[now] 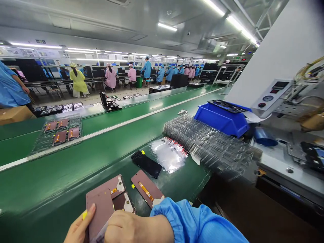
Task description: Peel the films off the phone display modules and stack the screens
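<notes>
My left hand (pixel 81 225) grips the left edge of a brown-backed phone screen panel (pixel 100 211), thumb on its face beside a yellow tab. Curled over the panel's lower right is my right hand (pixel 138 226); its fingertips are hidden, and a bit of whitish film shows by them. Directly behind lie more screen panels (pixel 105 187) with white and orange connectors. To the right, another brown panel (pixel 146 187) with an orange flex cable rests on the green mat. Beyond it sits a black phone screen (pixel 146 164) with a yellow tab, beside a pile of clear films (pixel 169 155) with red tabs.
Stacked clear plastic trays (pixel 212 145) and a blue bin (pixel 220 118) stand to the right, near a machine with a gauge panel (pixel 272 94). Across the green conveyor (pixel 121 131), a clear tray (pixel 78 126) carries several panels. Co-workers are in the background.
</notes>
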Demonstrator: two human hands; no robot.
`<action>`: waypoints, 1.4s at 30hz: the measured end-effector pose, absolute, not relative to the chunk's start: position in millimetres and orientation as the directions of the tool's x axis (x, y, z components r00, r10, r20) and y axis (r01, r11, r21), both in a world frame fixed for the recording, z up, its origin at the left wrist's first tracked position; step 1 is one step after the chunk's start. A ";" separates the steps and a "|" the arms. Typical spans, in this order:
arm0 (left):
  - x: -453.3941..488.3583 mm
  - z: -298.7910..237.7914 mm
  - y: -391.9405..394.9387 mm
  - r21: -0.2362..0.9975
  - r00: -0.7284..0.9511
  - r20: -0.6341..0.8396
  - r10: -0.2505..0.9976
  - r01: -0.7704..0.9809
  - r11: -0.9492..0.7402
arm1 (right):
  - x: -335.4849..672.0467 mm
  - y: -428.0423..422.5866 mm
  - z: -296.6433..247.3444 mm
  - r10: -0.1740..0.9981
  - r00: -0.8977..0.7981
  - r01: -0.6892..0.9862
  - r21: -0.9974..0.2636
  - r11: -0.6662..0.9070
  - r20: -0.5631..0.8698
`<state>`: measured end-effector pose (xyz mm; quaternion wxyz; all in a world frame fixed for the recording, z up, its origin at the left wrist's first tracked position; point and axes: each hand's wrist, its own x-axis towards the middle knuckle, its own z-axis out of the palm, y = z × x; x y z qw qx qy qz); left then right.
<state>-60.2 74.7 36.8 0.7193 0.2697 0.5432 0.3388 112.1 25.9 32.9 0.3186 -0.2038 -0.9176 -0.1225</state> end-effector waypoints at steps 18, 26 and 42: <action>-99.9 30.1 66.0 0.814 -0.115 -0.492 0.863 -0.415 0.408 | 416.3 57.9 -6.8 0.596 0.755 0.588 -0.685 -0.430 0.274; -81.5 37.2 35.9 0.778 -0.135 -0.491 0.861 -0.513 0.363 | 369.1 59.4 -13.2 0.663 0.654 0.726 -0.550 -0.414 0.365; -120.7 51.6 -23.5 0.965 -0.247 -0.244 0.938 -0.153 0.211 | 137.1 96.8 -10.3 0.780 -0.575 0.636 -0.465 0.615 0.246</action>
